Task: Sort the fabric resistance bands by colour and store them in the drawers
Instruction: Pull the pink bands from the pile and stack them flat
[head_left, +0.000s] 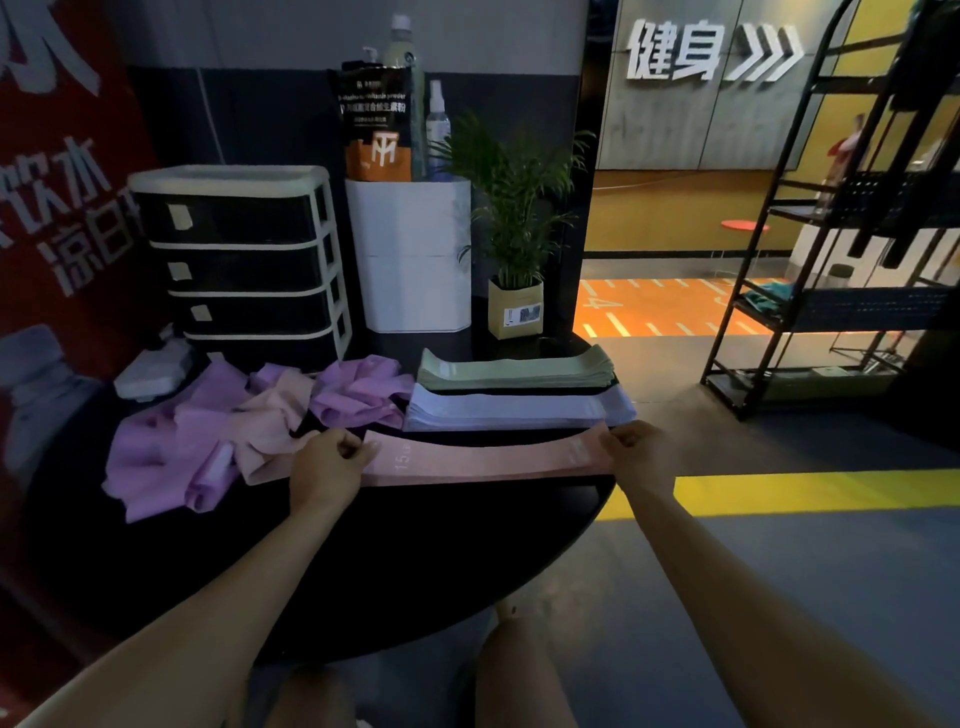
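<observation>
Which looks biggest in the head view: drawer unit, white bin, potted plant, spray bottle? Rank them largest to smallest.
1. Drawer unit, widest and about as tall as the bin.
2. White bin, close behind in apparent size.
3. Potted plant, tall but thin; its spread of leaves makes its rank against the bin unsure.
4. Spray bottle, clearly smallest.

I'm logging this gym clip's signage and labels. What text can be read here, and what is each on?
"健身" with arrows: grey wall sign.
"15": pink band, held stretched by the left hand and right hand; the small letters after it are blurred.
"饮水": red banner, other characters cut off.
Black-and-orange pouch: print too blurred.
Plant pot label: too small.
</observation>
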